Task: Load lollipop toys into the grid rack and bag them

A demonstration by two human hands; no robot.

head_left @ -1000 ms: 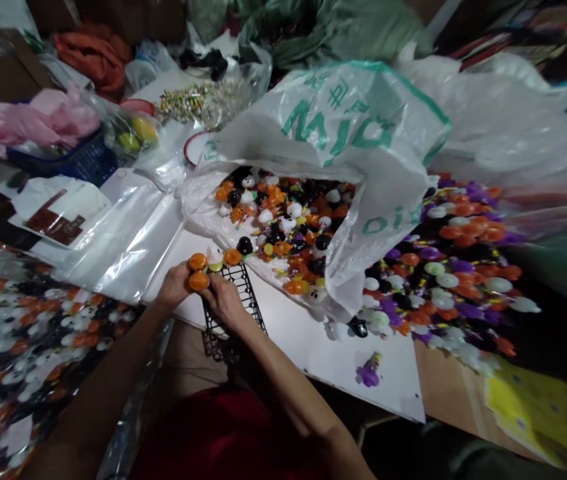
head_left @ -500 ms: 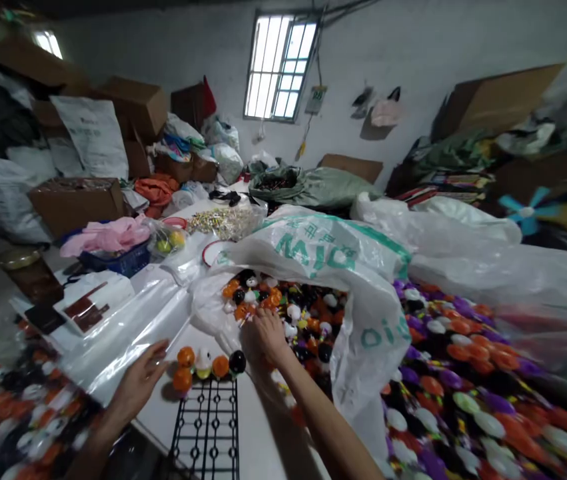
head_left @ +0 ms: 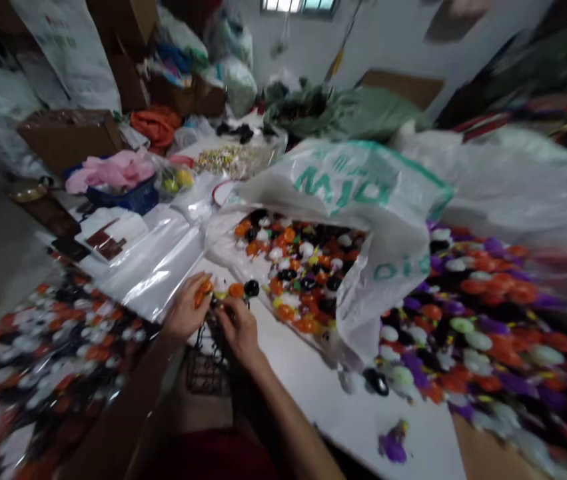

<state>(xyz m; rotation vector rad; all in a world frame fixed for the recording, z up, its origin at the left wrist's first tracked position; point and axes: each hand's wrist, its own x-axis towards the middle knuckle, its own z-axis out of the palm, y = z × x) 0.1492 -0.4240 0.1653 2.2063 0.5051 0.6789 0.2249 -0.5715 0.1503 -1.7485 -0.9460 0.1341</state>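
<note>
Your left hand (head_left: 186, 310), left of centre in the frame, has its fingers curled around an orange toy (head_left: 204, 291). Your right hand (head_left: 239, 327), just beside it, has thumb and fingers drawn close together at the row of toys; blur hides whether that grip pinches anything. Below both hands is a black rack (head_left: 207, 373), its top end partly covered by them. Past your right fingertips sit a second orange toy (head_left: 236, 290) and a black toy (head_left: 252, 288).

A white bag (head_left: 388, 267) gapes at mid-frame, crowding the worktop (head_left: 303, 380); mixed toys (head_left: 308, 267) fill its mouth. Clear plastic (head_left: 163, 267) lies at the upper left of your hands, and a purple toy (head_left: 394, 445) at lower right. The held toy looks rounded and bright orange, partly hidden by your fingers.
</note>
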